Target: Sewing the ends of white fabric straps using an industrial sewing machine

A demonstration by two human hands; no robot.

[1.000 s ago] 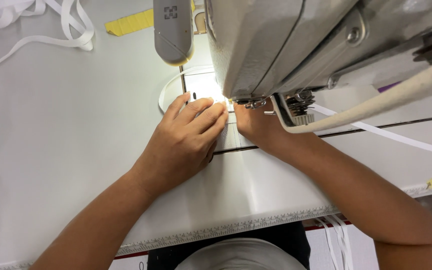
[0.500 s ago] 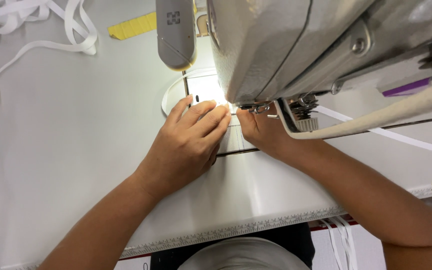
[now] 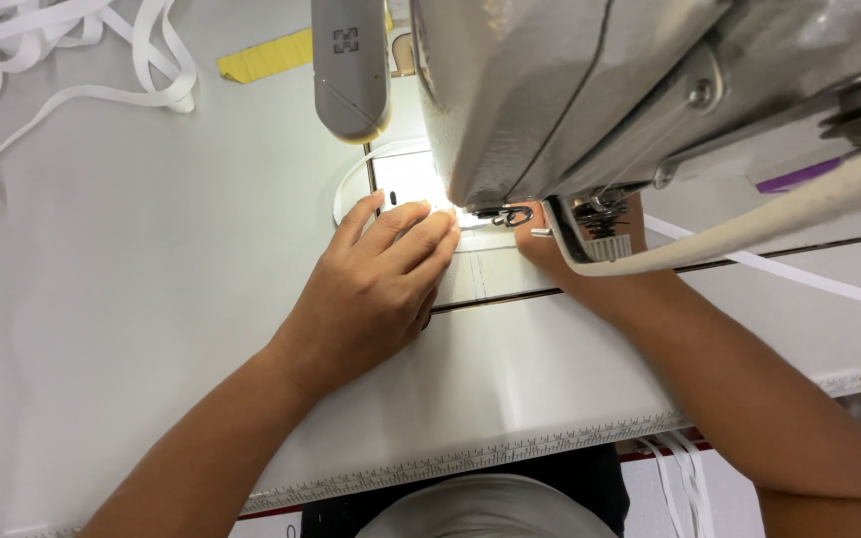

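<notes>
Both hands [image 3: 376, 289] flat beside sewing machine [image 3: 590, 90].

two hands [image 3: 376, 289], one sewing machine [image 3: 590, 90], one yellow strip [image 3: 264, 57]

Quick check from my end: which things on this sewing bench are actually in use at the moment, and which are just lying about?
In use:
left hand, flat beside the needle
right hand, partly hidden under the machine head
grey metal sewing machine
narrow white tape leading off from under the machine

Lying about:
loose heap of white tape, far left
yellow strip at the back
</notes>
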